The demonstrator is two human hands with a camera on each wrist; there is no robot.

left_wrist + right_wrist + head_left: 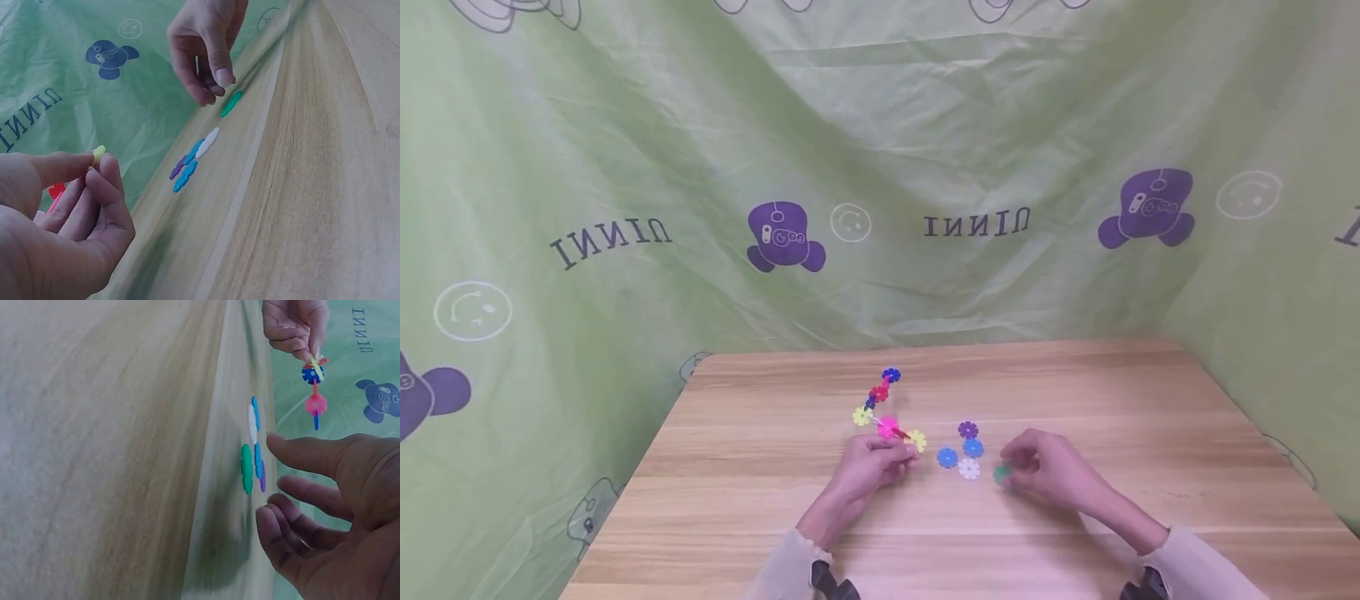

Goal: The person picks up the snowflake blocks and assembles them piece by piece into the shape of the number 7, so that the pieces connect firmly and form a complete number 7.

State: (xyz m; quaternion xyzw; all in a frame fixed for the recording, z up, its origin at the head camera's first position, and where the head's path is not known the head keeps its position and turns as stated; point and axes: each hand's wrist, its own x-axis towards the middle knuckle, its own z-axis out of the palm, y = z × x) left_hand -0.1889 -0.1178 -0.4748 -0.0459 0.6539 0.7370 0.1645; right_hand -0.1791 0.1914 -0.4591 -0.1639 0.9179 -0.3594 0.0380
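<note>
My left hand (867,468) pinches a yellow snowflake disc (917,439) between thumb and fingers. That disc ends a joined chain of plastic snowflake discs, running through a pink disc (887,427), another yellow one (862,416) and a red one (878,393) to a dark blue disc (891,375) at the far end. Over a loose green disc (1002,474), my right hand (1054,469) hovers with loosely bent fingers. In the right wrist view the green disc (247,469) lies on the table, apart from the fingertips (273,440), and nothing is between them.
Between the hands lie loose discs: a white one (969,469), two light blue ones (947,457) and a purple one (967,429). The wooden table (737,500) backs onto a green printed curtain (880,292), which also hangs along both sides.
</note>
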